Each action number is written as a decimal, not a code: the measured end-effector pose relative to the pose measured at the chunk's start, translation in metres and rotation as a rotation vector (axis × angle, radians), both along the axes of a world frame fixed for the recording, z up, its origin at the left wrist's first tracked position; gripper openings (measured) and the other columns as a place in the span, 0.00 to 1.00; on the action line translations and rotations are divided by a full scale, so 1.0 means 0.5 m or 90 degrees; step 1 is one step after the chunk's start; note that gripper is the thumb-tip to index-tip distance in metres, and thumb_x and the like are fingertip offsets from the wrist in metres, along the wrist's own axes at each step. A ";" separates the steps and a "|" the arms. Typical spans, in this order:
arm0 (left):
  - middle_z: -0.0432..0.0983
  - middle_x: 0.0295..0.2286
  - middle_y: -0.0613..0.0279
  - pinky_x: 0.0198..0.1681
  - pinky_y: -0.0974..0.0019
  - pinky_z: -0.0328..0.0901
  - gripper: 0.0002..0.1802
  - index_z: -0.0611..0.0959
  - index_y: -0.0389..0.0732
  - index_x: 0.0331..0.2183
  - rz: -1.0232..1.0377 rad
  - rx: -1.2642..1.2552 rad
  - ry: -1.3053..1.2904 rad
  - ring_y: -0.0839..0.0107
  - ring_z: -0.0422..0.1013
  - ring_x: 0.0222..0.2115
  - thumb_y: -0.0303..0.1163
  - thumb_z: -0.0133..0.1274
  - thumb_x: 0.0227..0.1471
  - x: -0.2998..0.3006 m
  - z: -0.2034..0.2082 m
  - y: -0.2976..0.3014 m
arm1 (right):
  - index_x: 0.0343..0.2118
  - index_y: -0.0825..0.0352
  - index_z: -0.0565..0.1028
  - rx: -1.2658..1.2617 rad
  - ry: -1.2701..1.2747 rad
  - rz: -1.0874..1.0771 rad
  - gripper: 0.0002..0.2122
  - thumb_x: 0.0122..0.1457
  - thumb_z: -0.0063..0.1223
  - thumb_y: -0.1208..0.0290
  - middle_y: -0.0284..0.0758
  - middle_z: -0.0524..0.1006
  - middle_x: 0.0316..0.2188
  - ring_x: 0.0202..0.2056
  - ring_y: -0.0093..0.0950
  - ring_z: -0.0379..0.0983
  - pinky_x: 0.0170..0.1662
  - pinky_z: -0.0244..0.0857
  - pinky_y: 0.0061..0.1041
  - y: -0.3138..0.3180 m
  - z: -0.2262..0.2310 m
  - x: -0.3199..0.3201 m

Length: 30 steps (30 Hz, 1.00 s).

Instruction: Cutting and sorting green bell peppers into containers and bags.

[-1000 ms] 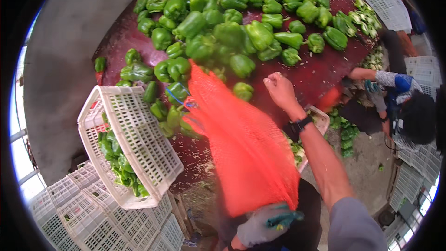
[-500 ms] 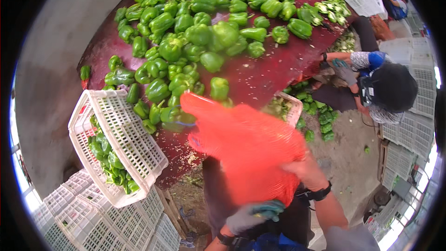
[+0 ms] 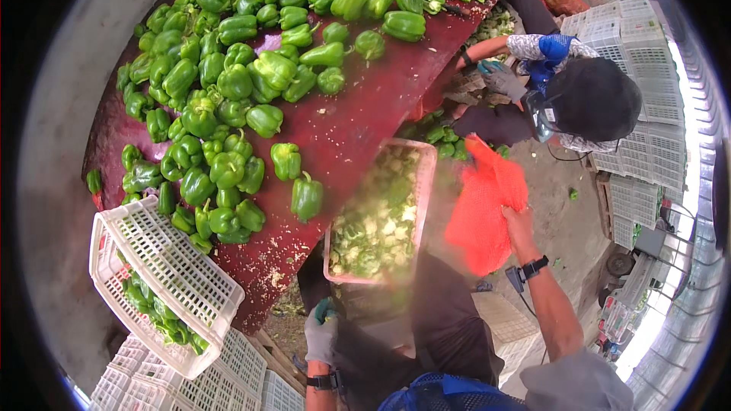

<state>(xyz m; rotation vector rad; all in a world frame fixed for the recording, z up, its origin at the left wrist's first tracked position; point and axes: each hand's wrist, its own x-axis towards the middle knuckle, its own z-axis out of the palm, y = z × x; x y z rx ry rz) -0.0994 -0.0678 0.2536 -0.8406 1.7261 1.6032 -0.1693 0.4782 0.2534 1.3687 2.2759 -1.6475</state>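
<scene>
My bare right hand (image 3: 521,230) is closed round a bright red mesh bag (image 3: 481,217), which hangs limp beside the table with no bulk in it. My left hand (image 3: 322,332), in a grey glove with teal fingertips, is curled near my left knee; whatever it may hold is hidden. Between my hands and the table stands a pink crate (image 3: 429,183) with pale pepper cores and green scraps. Whole green bell peppers (image 3: 228,80) lie heaped across the dark red table (image 3: 343,118).
A white basket (image 3: 164,247) with green pepper pieces leans tilted at the table's left edge, above stacked white crates (image 3: 164,369). Across on the right, a co-worker in a dark cap (image 3: 598,99) sits by cut peppers. More white crates (image 3: 647,68) stand behind that person.
My right hand has carried the red mesh bag off to the right, away from the table's edge. My left hand has moved left, apart from the bag. The pink crate shows more fully.
</scene>
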 end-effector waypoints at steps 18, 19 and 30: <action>0.79 0.51 0.47 0.56 0.52 0.71 0.23 0.82 0.39 0.55 -0.236 -0.441 0.261 0.45 0.75 0.51 0.26 0.59 0.57 -0.163 -0.023 0.036 | 0.63 0.74 0.70 0.594 -0.004 0.408 0.28 0.63 0.64 0.65 0.56 0.74 0.58 0.62 0.53 0.68 0.64 0.62 0.50 -0.230 -0.141 -0.217; 0.79 0.51 0.45 0.58 0.51 0.69 0.23 0.81 0.37 0.55 -0.211 -0.551 0.305 0.45 0.75 0.53 0.26 0.59 0.57 -0.188 -0.025 0.020 | 0.62 0.73 0.71 0.545 -0.018 0.440 0.27 0.63 0.64 0.66 0.53 0.74 0.55 0.57 0.51 0.72 0.62 0.65 0.48 -0.245 -0.145 -0.205; 0.69 0.63 0.37 0.69 0.51 0.59 0.39 0.68 0.32 0.68 -0.076 -0.689 0.310 0.43 0.65 0.65 0.47 0.57 0.66 -0.548 -0.089 -0.240 | 0.64 0.76 0.66 0.118 0.077 0.536 0.34 0.62 0.65 0.58 0.58 0.71 0.60 0.61 0.55 0.68 0.66 0.63 0.47 -0.640 -0.174 -0.333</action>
